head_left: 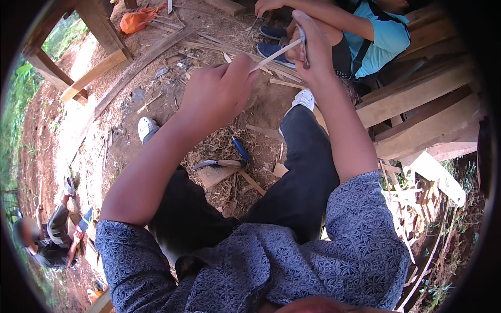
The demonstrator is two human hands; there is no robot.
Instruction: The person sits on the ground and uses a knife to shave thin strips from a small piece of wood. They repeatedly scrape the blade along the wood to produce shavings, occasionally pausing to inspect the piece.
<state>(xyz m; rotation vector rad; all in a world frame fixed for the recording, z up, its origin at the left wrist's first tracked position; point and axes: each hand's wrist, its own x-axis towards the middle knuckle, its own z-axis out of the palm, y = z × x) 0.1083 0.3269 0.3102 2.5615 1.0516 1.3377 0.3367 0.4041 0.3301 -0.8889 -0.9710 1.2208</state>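
My left hand [222, 91] is closed around one end of a thin, pale wooden stick [276, 56], raised in front of me. The stick slants up to the right, into my right hand [317, 52]. That hand is closed on a thin grey piece [303, 46] at the stick's far end; its kind is unclear, and the fingers partly hide it. On the ground between my legs lie a knife with a curved blade and wooden handle [224, 163] and a tool with a blue handle [240, 148]. Under the knife is a small wooden board [216, 176].
Wood shavings and long strips [209, 41] litter the dirt floor. A person in a light blue shirt [389, 39] sits close by at upper right, beside wooden beams [422, 99]. Another person [55, 235] sits at far left. An orange bag [138, 21] lies near a timber frame [99, 78].
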